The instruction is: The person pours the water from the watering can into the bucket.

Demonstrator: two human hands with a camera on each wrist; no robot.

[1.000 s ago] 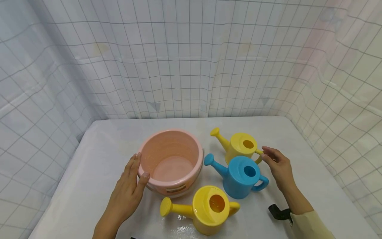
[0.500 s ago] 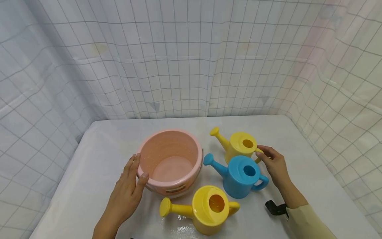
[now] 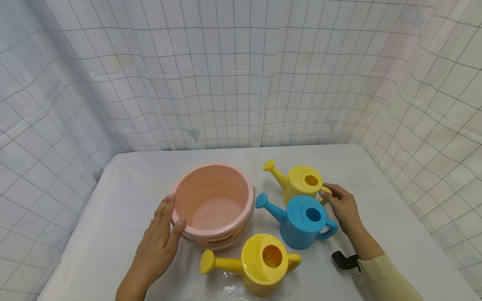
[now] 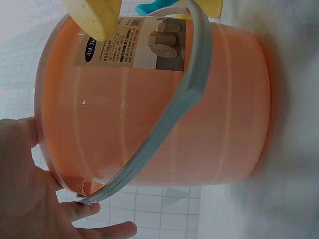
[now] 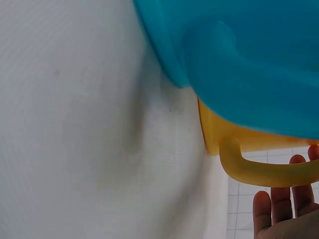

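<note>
My left hand [image 3: 156, 244] rests against the near-left rim of a pink bucket [image 3: 226, 228], fingers fairly straight, thumb at the rim. In the left wrist view the bucket's grey handle [image 4: 154, 144] hangs down its side. At the back right, my right hand [image 3: 344, 207] pinches the handle of a yellow watering can [image 3: 301, 182] between thumb and fingers. That can's handle [image 5: 269, 173] shows in the right wrist view with fingertips behind it. Just in front stands a blue watering can [image 3: 301, 225]. Another yellow watering can [image 3: 260, 267], with wet drops on it, stands nearest.
A black curved object [image 3: 344, 261] lies beside the right sleeve [image 3: 388, 278]. The white tabletop [image 3: 143, 167] has a wet patch by the front can. A white checked curtain [image 3: 226, 83] encloses the back and both sides.
My right hand has moved slightly left and closed its thumb and fingers on the back yellow can's handle. The left hand stays at the bucket's rim.
</note>
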